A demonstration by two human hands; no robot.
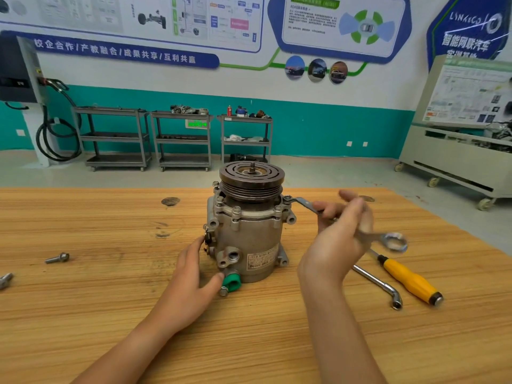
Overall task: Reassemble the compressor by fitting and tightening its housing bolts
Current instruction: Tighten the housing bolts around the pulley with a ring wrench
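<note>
- Left hand (194, 275), lower centre of the frame: fingers extended against the lower left flank of the compressor (249, 234), thumb touching the green cap (232, 282) at its base. It steadies the body rather than grasping it.
- Right hand (339, 239), right of centre: fingers curled round the shank of the ring spanner (306, 204). One finger appears raised, though motion blur obscures the detail.
- Compressor: upright on the wooden table (249, 342), centre of the frame, pulley (251, 176) uppermost.
- Housing bolts: several heads stand around the upper flange. One ring of the spanner sits on the flange bolt (287, 199) at the right edge, and the free ring (393, 241) projects past the hand toward the right.
- Step in hand, as judged: tightening this right-edge bolt. Whether the other heads are fully seated cannot be told.
- Next move, as judged: a swing of the spanner with the ring kept square on the head while the left hand resists rotation of the body.
- Loose bolt (58, 257), left part of the table; second loose bolt (5, 280) at the left edge. Both are probably yet to be fitted.
- L-shaped socket wrench (379, 286) and yellow-handled screwdriver (410, 281): side by side on the table, lower right.
- Metal trolleys (113, 134): against the teal wall, upper left.
</note>
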